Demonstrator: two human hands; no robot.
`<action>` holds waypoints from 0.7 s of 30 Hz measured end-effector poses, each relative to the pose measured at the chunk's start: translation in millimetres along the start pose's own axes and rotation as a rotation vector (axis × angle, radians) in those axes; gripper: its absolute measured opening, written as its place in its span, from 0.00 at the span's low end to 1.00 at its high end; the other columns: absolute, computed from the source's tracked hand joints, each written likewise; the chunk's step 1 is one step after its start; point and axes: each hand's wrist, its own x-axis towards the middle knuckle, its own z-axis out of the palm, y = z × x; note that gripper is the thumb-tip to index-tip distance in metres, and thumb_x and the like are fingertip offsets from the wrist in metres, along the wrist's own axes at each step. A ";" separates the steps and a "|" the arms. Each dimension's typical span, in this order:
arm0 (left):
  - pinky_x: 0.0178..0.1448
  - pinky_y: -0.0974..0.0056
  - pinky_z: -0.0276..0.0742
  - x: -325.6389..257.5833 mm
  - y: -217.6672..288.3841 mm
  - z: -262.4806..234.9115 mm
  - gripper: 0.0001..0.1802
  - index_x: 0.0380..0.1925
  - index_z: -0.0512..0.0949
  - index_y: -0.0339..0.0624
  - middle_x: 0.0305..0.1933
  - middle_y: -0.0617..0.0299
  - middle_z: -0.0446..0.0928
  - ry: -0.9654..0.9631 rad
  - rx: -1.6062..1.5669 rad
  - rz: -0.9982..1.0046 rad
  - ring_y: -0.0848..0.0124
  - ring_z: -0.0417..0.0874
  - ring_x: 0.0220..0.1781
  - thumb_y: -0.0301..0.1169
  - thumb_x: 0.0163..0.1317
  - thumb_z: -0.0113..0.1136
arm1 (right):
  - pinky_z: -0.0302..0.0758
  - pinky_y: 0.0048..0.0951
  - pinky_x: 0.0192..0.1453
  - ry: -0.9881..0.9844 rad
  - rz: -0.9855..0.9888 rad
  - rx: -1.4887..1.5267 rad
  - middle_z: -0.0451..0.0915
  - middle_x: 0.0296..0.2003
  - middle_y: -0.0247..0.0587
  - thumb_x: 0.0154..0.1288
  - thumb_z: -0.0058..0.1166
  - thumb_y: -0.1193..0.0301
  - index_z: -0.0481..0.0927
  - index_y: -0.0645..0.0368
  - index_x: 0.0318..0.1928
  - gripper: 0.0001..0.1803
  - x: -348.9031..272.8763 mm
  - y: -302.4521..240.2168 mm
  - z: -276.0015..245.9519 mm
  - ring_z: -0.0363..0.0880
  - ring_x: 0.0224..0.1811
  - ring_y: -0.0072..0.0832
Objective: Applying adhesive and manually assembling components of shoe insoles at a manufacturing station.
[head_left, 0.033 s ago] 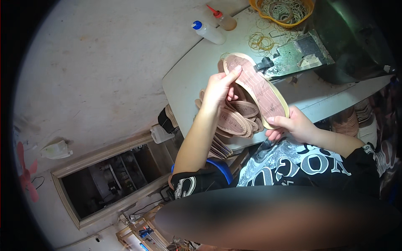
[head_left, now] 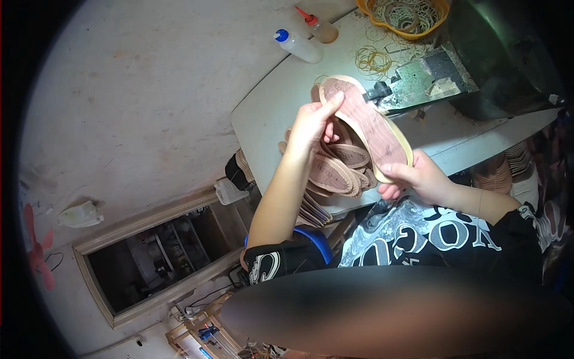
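Here, a long, waisted insole (head_left: 372, 127), matte pinkish-brown with a smooth cream rim (head_left: 402, 136), is pinched near its far end by the left hand (head_left: 315, 124) and at its near end by the right hand (head_left: 423, 177), over a white table (head_left: 263, 122), beside a scuffed green machine (head_left: 418, 81).

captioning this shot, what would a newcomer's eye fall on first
Probably the pinkish sole piece at the centre, its pale rim held by the left hand and right hand. Next, the heap of similar pieces left of it on the white table. Then the yellow basket full of thin loops at the top.
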 end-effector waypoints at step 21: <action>0.48 0.62 0.68 62.8 75.8 -15.7 0.23 0.32 0.79 0.45 0.30 0.64 0.76 -0.689 1.015 0.829 0.68 0.75 0.39 0.50 0.47 0.71 | 0.79 0.22 0.35 0.222 -0.169 0.138 0.82 0.29 0.45 0.69 0.52 0.58 0.78 0.67 0.39 0.20 48.0 -28.4 35.6 0.83 0.28 0.25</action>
